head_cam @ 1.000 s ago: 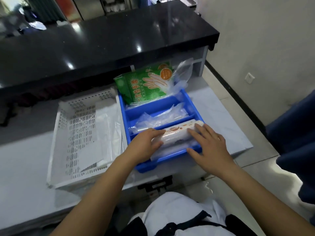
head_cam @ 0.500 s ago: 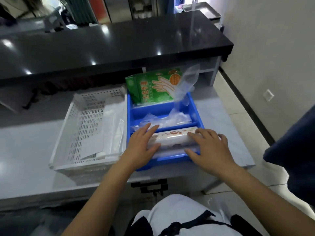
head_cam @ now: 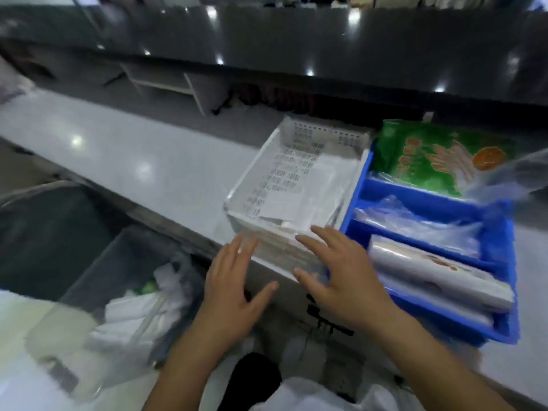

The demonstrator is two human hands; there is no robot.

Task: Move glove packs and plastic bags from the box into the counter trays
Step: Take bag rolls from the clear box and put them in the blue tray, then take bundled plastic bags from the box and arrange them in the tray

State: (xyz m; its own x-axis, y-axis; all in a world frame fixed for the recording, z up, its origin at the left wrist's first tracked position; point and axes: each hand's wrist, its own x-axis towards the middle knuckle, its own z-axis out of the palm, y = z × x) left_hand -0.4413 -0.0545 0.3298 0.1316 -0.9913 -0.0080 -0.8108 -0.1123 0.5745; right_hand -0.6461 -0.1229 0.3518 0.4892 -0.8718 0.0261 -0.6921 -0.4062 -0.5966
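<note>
A blue divided tray (head_cam: 501, 327) stands on the counter at the right. Its near compartment holds a white glove pack roll (head_cam: 439, 272), the middle one clear plastic bags (head_cam: 415, 221), and the far one green glove packs (head_cam: 439, 157). A white perforated tray (head_cam: 255, 179) sits to its left with white sheets inside. My left hand (head_cam: 229, 289) and my right hand (head_cam: 344, 280) hover open in front of the white tray's near edge, holding nothing. Lower left, a grey box (head_cam: 98, 262) on the floor contains white plastic bags (head_cam: 142, 310).
The grey counter (head_cam: 133, 161) stretches left of the trays. A black raised countertop (head_cam: 296, 40) runs along the back. A white surface (head_cam: 17, 336) fills the lower left corner. My white garment shows at the bottom.
Both hands have left the glove pack roll in the blue tray and moved left to the white tray's front. The view has swung left and down, bringing the grey floor box into sight.
</note>
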